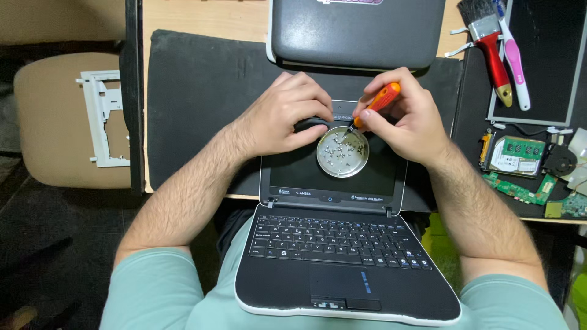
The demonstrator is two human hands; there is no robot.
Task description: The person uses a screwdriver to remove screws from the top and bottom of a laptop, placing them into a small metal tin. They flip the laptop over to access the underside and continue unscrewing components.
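A small black laptop lies open flat toward me, its keyboard half over my lap and its screen on a black mat. A round metal dish with several tiny screws rests on the screen. My right hand grips an orange-handled screwdriver, its tip pointing down at the dish's upper rim. My left hand rests with curled fingers on the screen's top edge beside the dish, fingertips touching the bezel.
A second closed dark laptop lies beyond the hands. On the right are a red-handled brush, a pink-and-white tool, a bare screen panel and green circuit boards. A white plastic frame lies on a beige chair at left.
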